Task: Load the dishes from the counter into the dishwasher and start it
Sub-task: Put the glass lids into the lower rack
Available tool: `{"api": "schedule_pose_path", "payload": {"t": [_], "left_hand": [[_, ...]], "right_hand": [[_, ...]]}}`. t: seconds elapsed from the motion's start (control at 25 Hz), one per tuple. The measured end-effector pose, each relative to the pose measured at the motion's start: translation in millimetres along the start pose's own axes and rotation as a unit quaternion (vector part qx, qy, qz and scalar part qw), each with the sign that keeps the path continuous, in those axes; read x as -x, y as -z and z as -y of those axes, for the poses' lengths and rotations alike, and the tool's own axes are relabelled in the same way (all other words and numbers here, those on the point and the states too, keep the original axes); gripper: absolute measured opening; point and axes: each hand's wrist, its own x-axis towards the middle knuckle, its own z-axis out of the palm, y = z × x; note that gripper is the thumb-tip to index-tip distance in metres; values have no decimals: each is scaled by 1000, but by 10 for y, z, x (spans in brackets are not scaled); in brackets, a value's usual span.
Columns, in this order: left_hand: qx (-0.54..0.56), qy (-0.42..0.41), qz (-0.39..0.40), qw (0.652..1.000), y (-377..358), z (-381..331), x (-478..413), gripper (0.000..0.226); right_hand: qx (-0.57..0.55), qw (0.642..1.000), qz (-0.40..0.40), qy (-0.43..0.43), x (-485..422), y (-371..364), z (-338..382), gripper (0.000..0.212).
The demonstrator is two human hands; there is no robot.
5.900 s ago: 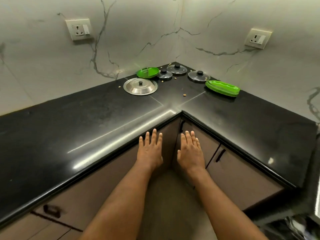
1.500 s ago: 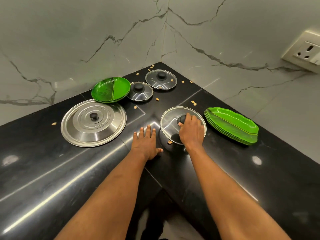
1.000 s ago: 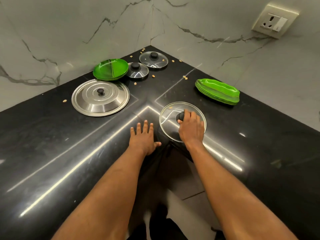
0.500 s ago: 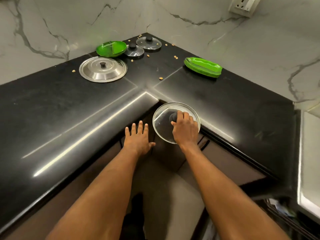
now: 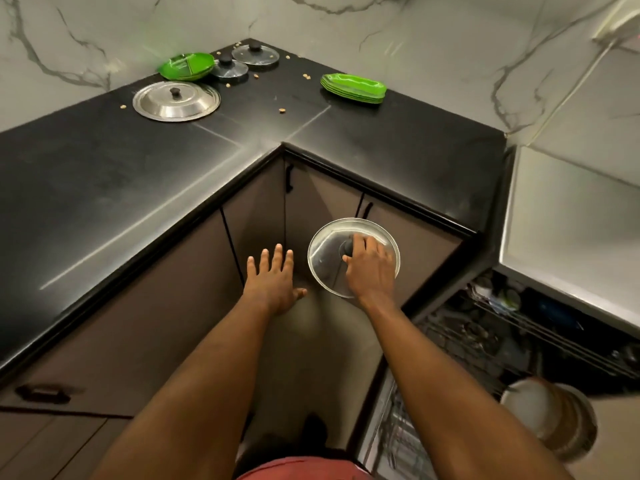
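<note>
My right hand [image 5: 370, 271] grips the black knob of a glass lid [image 5: 323, 261] and holds it in the air in front of the corner cabinets, off the counter. Beside it, my left hand [image 5: 273, 280] hovers flat with fingers spread and nothing in it. On the black counter [image 5: 104, 174] remain a large steel lid [image 5: 176, 100], a round green plate [image 5: 186, 65], two small glass lids [image 5: 230, 67] [image 5: 255, 55] and a stack of green leaf-shaped plates [image 5: 353, 88]. The open dishwasher [image 5: 485, 348] is at the lower right, its racks dark.
Brown cabinet doors [image 5: 138, 341] with black handles run under the counter. Small crumbs [image 5: 283, 110] lie scattered near the corner. A steel surface [image 5: 571, 220] rises to the right above the dishwasher. A round white and brown vessel [image 5: 550, 417] sits at the bottom right.
My right hand has carried the glass lid off the counter, back and down toward the cabinets. The view pulled away from the corner, bringing the dishwasher into sight. My left hand moved back alongside.
</note>
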Motion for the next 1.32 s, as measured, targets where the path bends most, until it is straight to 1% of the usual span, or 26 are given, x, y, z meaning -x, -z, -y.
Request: {"api": "schedule_pose_path", "payload": {"t": [0.16,0.24,0.36,0.48,0.6,0.72,0.8,0.96,1.08,1.2,1.32], "left_hand": [[-7,-34,6,999,-309,-96,389,87],[-10,-49,14,999,-551,-131,610,87],[-13,-64,49,997,-895,-199,944,88],[-24,-80,57,995,-1169,-331,1213,88],[-38,-109,72,991,-1403,-610,1428,88],[-70,-134,90,984,-1594,-958,1567,88],[-91,-159,109,977,-1776,-1325,1632,88],[-116,-186,156,963,-2155,-2236,1770,86],[-122,-207,171,956,-2505,-2843,1877,85],[-134,-222,205,944,-2998,-3314,1974,86],[-171,-235,244,925,-3547,-3585,1937,83]], "right_hand": [[15,1000,-8,-21,638,116,-78,31],[19,999,17,-36,1024,144,-117,31],[27,995,69,-61,1620,129,-232,35],[25,990,104,-96,2175,124,-392,39],[14,982,130,-136,2629,161,-649,42],[4,973,145,-178,2975,184,-939,50],[-10,965,150,-213,3231,208,-1257,50],[-54,937,177,-295,3806,227,-2116,46],[-99,911,184,-356,4276,174,-2741,41],[-156,875,189,-417,4705,10,-3298,38],[-216,833,181,-475,4951,-319,-3747,38]]}}
